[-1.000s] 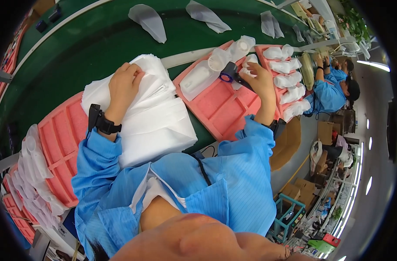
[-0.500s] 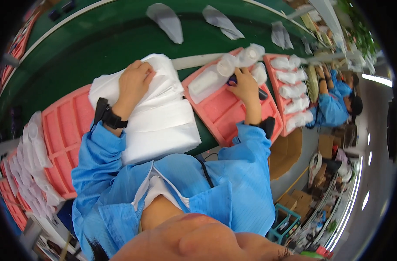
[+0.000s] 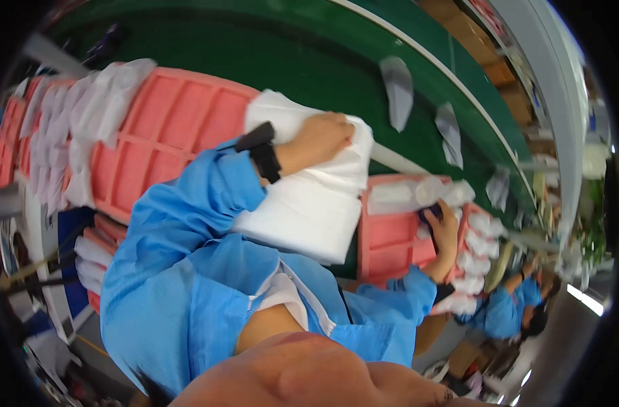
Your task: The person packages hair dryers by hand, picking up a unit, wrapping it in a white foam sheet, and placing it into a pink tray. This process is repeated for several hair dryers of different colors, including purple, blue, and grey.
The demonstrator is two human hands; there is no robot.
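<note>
A thick stack of thin white packing sheets [image 3: 303, 217] lies in front of me. My left hand [image 3: 326, 140] rests on its far part, fingers curled down and closed on the top white sheet. Over the pink tray [image 3: 384, 247] to the right, my right hand [image 3: 445, 234] has its fingers closed round a small dark purple object [image 3: 429, 214]; its kind is mostly hidden by the hand. Clear-white wrapped pieces [image 3: 398, 197] lie along that tray's far side, just beyond the hand.
At left, a pink compartment tray [image 3: 163, 129] has white wrapped pieces [image 3: 113, 102] at its end. A green conveyor belt [image 3: 289, 61] runs behind, carrying loose white sleeves [image 3: 398, 91]. Another tray of wrapped pieces [image 3: 482, 234] stands far right, near a co-worker in blue [image 3: 506, 308].
The whole view has swung, so the stack and trays appear farther right. My left hand's fingers are curled more tightly on the stack. My right hand remains on the dark object at the tray.
</note>
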